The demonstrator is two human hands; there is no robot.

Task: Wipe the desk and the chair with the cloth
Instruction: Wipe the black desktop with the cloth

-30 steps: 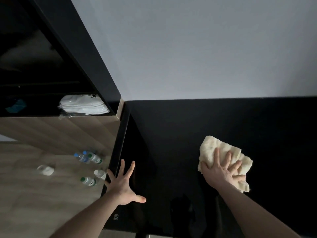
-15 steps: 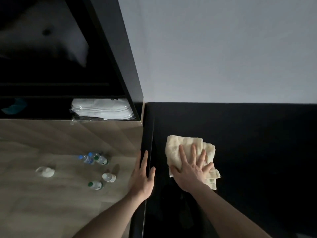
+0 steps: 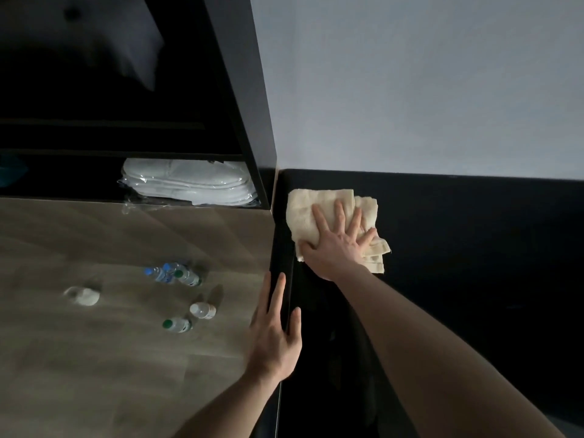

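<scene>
Right hand point(image 3: 339, 245), fingers spread flat, presses cloth point(image 3: 303, 210) on desk point(image 3: 474, 263) corner. Left hand point(image 3: 275, 336) flat, braces edge. Best keep even pressure, overlap strokes.

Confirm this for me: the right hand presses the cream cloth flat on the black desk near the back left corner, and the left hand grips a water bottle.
One detail is wrong. In the head view the left hand holds no bottle; it rests flat with straight fingers on the edge of the desk. The right hand does press the cloth there.

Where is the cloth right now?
The cloth lies on the black desk, in its far left corner by the wall, under the right hand.
</scene>
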